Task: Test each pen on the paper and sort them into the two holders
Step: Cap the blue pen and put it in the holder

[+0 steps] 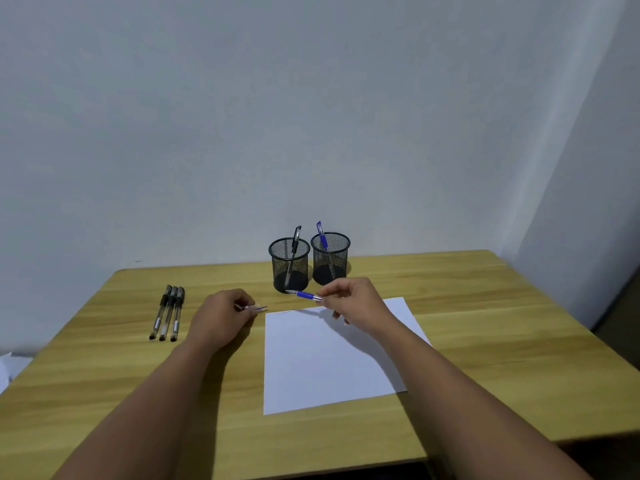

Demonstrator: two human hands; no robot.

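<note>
My right hand (pixel 353 301) holds a blue pen (pixel 304 295) by its barrel, tip pointing left, above the far edge of the white paper (pixel 329 362). My left hand (pixel 221 315) pinches a small clear-and-blue pen cap (pixel 258 308) just left of the paper. Two black mesh holders stand at the back: the left holder (pixel 290 266) has a black pen in it, the right holder (pixel 330 259) has a blue pen. Three black pens (pixel 168 313) lie side by side on the table's left part.
The wooden table (pixel 485 341) ends at a wall behind the holders and has its front edge near me. A white object (pixel 7 368) lies off the table's left side.
</note>
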